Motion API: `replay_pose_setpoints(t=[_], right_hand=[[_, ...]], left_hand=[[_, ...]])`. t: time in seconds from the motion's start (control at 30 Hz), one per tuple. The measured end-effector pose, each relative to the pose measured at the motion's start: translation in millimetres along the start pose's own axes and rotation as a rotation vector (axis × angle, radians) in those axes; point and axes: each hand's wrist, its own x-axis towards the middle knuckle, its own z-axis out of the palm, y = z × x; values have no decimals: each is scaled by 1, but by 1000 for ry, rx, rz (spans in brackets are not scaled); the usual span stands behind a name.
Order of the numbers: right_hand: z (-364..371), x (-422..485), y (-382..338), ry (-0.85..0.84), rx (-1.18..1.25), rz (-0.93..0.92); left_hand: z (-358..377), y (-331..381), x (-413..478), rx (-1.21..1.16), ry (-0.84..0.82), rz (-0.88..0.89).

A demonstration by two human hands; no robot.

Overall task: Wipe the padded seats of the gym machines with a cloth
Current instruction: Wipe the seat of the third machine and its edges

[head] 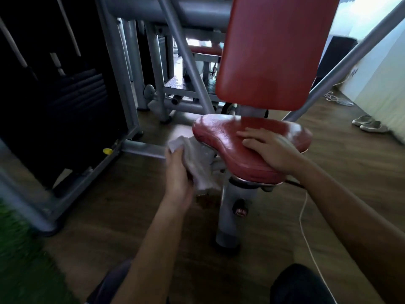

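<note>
Wiping the red padded seat (219, 137) at nine o'clock: my left hand (178, 181) grips the white cloth (197, 163), right hand (271, 150) lies flat. Next, I'd sweep inward.

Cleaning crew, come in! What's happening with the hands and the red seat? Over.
Left hand grips white cloth at left edge of red seat. Right hand flat on its top. Nothing else on it.
</note>
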Motion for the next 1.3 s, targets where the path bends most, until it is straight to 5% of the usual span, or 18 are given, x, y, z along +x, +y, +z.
replay_pose_setpoints(t=[0.17, 0.33, 0.47, 0.83, 1.3], right_hand=[[1, 0, 1, 31, 57, -58], [1, 2, 2, 16, 43, -52], [3, 5, 2, 21, 73, -36], [2, 3, 0, 50, 70, 11], [7, 2, -2, 69, 33, 23]], left_hand=[[-19, -2, 5, -226, -187, -180], [-34, -10, 4, -430, -144, -261], [-33, -13, 1, -212, -32, -129], [-7, -17, -22, 194, -93, 324], [38, -42, -18, 266, -54, 151]])
